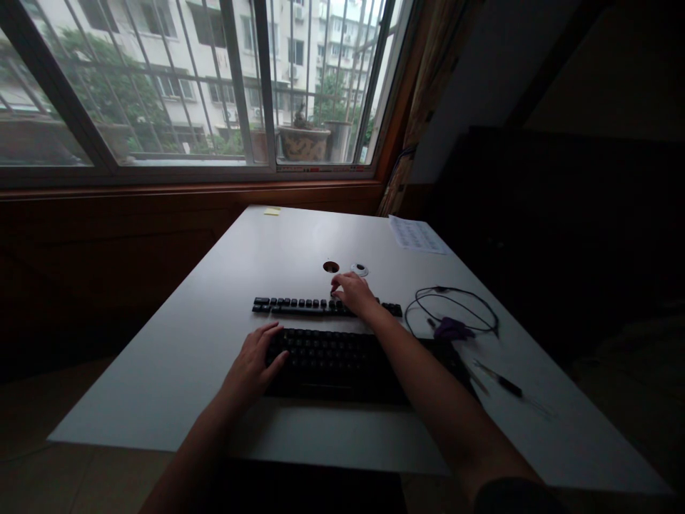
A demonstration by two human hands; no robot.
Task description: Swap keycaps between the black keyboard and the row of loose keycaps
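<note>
A black keyboard point(332, 357) lies flat on the white desk in front of me. My left hand point(260, 357) rests on its left end, thumb over the keys and fingers stretched along the upper left corner. Behind the keyboard, loose black keycaps point(292, 307) are lined up in rows. Above these rows my right hand point(353, 291) is bent in a pinch, its fingertips at a small dark keycap point(332, 293). My right forearm covers part of the keyboard and the keycap rows.
Right of the keyboard are a coiled black cable point(481, 296), a purple cloth-like item point(452, 328) and a dark-handled tool point(506, 384). Farther back are a round desk hole point(330, 267), its white cover point(359, 270), printed paper point(417, 234) and a yellow note point(272, 211).
</note>
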